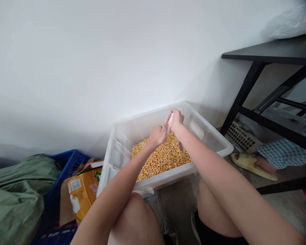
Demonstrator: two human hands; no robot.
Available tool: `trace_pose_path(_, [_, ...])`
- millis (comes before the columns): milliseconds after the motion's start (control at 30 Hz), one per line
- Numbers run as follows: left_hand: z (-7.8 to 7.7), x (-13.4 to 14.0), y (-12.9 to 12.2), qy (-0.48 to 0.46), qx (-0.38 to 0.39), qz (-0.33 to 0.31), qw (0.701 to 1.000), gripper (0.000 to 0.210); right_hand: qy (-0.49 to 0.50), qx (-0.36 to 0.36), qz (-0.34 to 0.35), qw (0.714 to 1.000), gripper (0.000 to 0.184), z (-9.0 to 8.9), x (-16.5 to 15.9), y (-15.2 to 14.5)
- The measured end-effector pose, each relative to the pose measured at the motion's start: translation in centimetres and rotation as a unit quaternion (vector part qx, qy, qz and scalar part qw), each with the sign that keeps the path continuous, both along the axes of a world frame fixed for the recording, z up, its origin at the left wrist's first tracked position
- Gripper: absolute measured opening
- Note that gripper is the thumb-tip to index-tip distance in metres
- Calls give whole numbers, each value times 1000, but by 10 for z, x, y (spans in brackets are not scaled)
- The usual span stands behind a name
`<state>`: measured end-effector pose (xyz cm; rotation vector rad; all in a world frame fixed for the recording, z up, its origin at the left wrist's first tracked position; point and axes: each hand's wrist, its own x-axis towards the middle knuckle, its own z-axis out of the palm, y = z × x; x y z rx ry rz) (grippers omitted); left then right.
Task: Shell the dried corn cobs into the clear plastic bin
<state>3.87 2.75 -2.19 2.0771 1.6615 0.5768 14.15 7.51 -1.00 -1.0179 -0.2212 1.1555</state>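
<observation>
A pale corncob (pixel 170 123), bare of kernels on the side I see, is held up above a clear plastic bin. My right hand (pixel 177 119) is closed around its far part. My left hand (pixel 158 135) is closed against its near left side, its fingertips partly hidden. Loose yellow corn kernels (pixel 165 161) cover the floor of the bin (pixel 165 178). A small dark purple-brown object (pixel 181 146) lies on the kernels below my right wrist; its kind cannot be made out.
A white wall rises behind the bin. On the left are a blue crate (pixel 66 166), green cloth (pixel 20 180) and torn orange cardboard (pixel 84 190). A black table (pixel 267 51) stands at right; near its legs are a white basket (pixel 243 137) and a person's slippered foot (pixel 265 165).
</observation>
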Motion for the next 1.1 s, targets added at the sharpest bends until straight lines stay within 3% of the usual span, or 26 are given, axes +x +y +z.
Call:
trace_pose_path(233, [-9, -4, 8, -151, -47, -21, 987, 66, 45, 14, 30, 998, 15, 2, 3, -2])
trace_pose_path(433, [-25, -16, 22, -302, -184, 13, 935, 48, 51, -32, -11, 998, 14, -4, 17, 1])
trace_pose_path(533, [-22, -20, 24, -268, -130, 50, 953, 46, 20, -66, -67, 995, 14, -8, 20, 4])
trace_pose_path(633, [-13, -13, 14, -131, -26, 13, 991, 60, -15, -84, -90, 992, 15, -13, 13, 6])
trace_pose_path(767, [-3, 4, -3, 37, 41, -1, 998, 69, -56, -72, -73, 993, 19, -13, -1, 5])
trace_pose_path(967, [-3, 3, -5, 2, 38, -77, 996, 74, -64, -71, -70, 993, 14, -4, -3, 2])
trace_pose_path(1100, [-7, 0, 0, -41, 39, -83, 995, 68, -77, -55, -61, 994, 13, -4, 0, 0])
